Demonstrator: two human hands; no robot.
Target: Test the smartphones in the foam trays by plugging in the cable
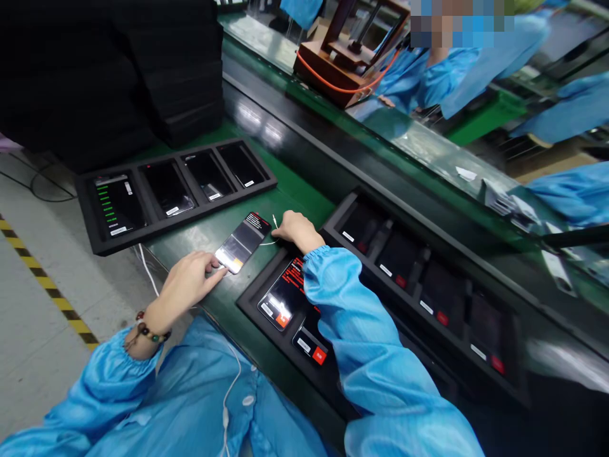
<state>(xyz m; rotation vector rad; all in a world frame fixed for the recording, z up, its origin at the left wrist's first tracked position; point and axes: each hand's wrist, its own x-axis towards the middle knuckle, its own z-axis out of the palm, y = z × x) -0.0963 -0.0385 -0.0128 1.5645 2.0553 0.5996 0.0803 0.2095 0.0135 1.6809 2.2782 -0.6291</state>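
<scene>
A smartphone (243, 243) with a lit screen lies on the green bench top. My left hand (188, 279) is closed at its lower end, thumb and forefinger pinching the near corner. Something small and white shows at those fingertips, too small to make out. Just past the phone's far right side, my right hand (297, 230) pinches a thin white cable (269, 243); a slim plug end sticks up by its fingertips. Under my right forearm sits a black foam tray (252, 298) holding phones with red text and orange-red labels, partly hidden by the sleeve.
Another black tray (181, 220) with several phones stands at the left. A third tray (328, 222) lies along the conveyor (309, 143) at right. Black stacked material (109, 76) rises behind. A white cord (233, 374) hangs over my smock. Co-workers in blue sleeves (451, 70) sit across the line.
</scene>
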